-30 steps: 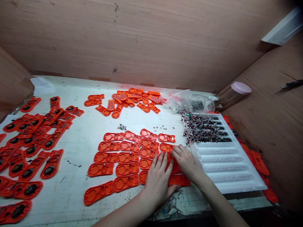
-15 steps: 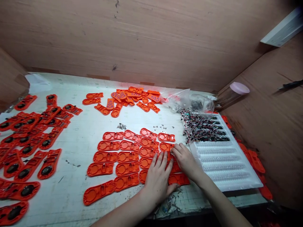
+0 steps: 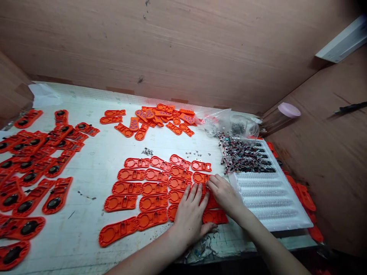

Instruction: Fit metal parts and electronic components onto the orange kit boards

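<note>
Orange plastic shell halves [image 3: 153,188], each with a round recess, lie face up in rows on the worktable. My left hand [image 3: 190,212] rests across the right-hand rows, fingers stretched out, covering parts of several shells. My right hand [image 3: 225,193] is closed, its fingertips pressed together at the right end of an orange shell [image 3: 200,177] in the second row from the back. Whatever those fingertips pinch is hidden. Small metal pieces [image 3: 147,151] lie in a little heap behind the rows, with others scattered to the right.
Orange shells with black round parts [image 3: 54,202] crowd the left side. Another pile of orange shells [image 3: 163,114] is at the back. To the right, a white foam tray [image 3: 269,202] bears wired components [image 3: 243,154]. Clear plastic bags [image 3: 216,120] and a pink-lidded jar [image 3: 289,109] stand behind.
The view has shifted slightly. Both hands keep nearly the same place and pose over the shells, and nothing else has visibly moved.
</note>
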A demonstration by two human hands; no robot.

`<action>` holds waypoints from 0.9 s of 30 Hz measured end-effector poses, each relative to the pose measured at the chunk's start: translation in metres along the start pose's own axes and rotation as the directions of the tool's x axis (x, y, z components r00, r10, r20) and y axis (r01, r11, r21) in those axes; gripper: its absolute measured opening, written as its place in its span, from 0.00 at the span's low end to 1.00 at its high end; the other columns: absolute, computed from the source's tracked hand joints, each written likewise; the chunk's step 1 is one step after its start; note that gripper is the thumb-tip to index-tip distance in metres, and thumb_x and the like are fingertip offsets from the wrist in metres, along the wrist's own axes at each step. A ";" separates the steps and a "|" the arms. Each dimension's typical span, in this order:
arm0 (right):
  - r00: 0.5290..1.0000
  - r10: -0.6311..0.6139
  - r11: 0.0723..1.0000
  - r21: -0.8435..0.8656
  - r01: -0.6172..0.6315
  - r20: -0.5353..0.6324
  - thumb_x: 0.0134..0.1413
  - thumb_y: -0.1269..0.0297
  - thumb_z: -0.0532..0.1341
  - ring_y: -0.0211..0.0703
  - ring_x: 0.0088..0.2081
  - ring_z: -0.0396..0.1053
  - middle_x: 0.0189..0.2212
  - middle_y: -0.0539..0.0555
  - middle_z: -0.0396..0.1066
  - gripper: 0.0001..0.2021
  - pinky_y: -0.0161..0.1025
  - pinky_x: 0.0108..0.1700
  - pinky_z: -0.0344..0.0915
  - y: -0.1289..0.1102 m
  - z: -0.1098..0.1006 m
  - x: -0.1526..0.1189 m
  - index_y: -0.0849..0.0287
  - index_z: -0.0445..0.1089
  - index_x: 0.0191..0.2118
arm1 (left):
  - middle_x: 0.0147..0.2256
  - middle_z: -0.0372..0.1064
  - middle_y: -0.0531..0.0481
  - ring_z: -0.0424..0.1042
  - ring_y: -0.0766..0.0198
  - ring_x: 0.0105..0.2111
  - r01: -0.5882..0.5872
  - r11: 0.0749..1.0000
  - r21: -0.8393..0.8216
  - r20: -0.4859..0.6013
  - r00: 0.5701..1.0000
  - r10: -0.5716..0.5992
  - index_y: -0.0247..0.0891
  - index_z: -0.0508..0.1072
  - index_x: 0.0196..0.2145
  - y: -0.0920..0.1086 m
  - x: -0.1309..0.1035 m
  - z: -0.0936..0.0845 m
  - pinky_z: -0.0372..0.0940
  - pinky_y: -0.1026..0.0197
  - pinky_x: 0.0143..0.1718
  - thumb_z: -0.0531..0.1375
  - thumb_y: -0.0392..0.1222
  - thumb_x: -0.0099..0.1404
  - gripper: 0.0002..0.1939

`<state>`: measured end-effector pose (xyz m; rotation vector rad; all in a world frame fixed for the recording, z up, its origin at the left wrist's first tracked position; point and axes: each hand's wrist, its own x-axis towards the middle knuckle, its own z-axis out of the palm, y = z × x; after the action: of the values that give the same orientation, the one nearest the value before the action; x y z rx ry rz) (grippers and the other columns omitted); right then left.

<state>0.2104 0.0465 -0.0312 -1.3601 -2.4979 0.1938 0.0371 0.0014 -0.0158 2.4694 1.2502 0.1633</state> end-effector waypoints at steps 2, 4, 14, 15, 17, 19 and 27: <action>0.988 0.143 0.966 0.224 -0.127 -0.053 0.60 0.73 0.51 0.44 0.35 0.63 0.32 0.55 0.65 0.07 0.40 0.37 0.64 0.001 0.004 -0.007 0.58 0.65 0.33 | 0.63 0.48 0.37 0.47 0.47 0.63 -0.001 1.000 0.000 -0.007 1.000 0.001 0.35 0.57 0.61 0.000 -0.001 0.001 0.45 0.44 0.62 0.52 0.66 0.59 0.41; 0.959 0.274 0.880 0.422 -0.217 -0.078 0.61 0.70 0.50 0.42 0.35 0.63 0.32 0.53 0.64 0.07 0.38 0.37 0.64 0.000 0.008 -0.011 0.57 0.63 0.34 | 0.63 0.48 0.37 0.47 0.47 0.63 -0.007 1.000 0.004 -0.006 1.000 0.007 0.36 0.56 0.61 -0.001 -0.001 0.001 0.45 0.44 0.62 0.53 0.66 0.59 0.41; 0.971 0.104 0.994 0.049 -0.096 -0.214 0.57 0.76 0.47 0.50 0.40 0.59 0.38 0.60 0.64 0.12 0.47 0.42 0.63 -0.001 0.017 -0.015 0.60 0.65 0.41 | 0.63 0.47 0.36 0.46 0.47 0.63 -0.009 1.000 0.025 0.007 1.000 0.009 0.35 0.56 0.61 -0.001 -0.001 0.001 0.45 0.43 0.61 0.53 0.67 0.58 0.42; 0.977 0.075 0.997 -0.010 -0.079 -0.200 0.57 0.77 0.47 0.50 0.40 0.59 0.39 0.61 0.64 0.13 0.47 0.42 0.62 0.000 0.015 -0.015 0.61 0.65 0.42 | 0.63 0.46 0.36 0.46 0.47 0.63 -0.009 1.000 0.026 0.006 1.000 0.009 0.35 0.56 0.61 -0.001 -0.001 0.001 0.45 0.44 0.62 0.53 0.67 0.58 0.42; 0.989 0.036 0.994 -0.102 -0.051 -0.141 0.56 0.77 0.48 0.50 0.39 0.58 0.39 0.61 0.64 0.13 0.46 0.41 0.61 0.001 0.010 -0.014 0.61 0.65 0.42 | 0.63 0.46 0.37 0.46 0.47 0.63 -0.006 1.000 0.026 0.010 1.000 0.006 0.35 0.56 0.61 0.000 -0.001 0.001 0.45 0.44 0.62 0.53 0.67 0.58 0.42; 0.997 0.013 0.988 -0.155 -0.024 -0.070 0.56 0.77 0.50 0.50 0.38 0.57 0.38 0.60 0.65 0.11 0.45 0.40 0.60 0.002 0.006 -0.012 0.61 0.66 0.41 | 0.63 0.47 0.36 0.47 0.47 0.63 -0.003 1.000 0.022 0.015 1.000 0.002 0.35 0.56 0.61 0.000 -0.001 0.001 0.46 0.43 0.61 0.52 0.67 0.58 0.42; 0.999 -0.032 0.983 -0.181 0.030 -0.009 0.56 0.78 0.51 0.50 0.39 0.56 0.38 0.59 0.65 0.10 0.44 0.40 0.59 0.003 0.007 -0.007 0.61 0.66 0.39 | 0.63 0.46 0.36 0.46 0.46 0.63 -0.003 1.000 0.002 0.025 1.000 0.003 0.34 0.57 0.61 0.000 -0.001 0.000 0.46 0.43 0.61 0.52 0.67 0.59 0.42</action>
<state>0.2139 0.0423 -0.0399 -1.3838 -2.5782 -0.0495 0.0367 0.0010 -0.0156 2.4677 1.2365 0.1320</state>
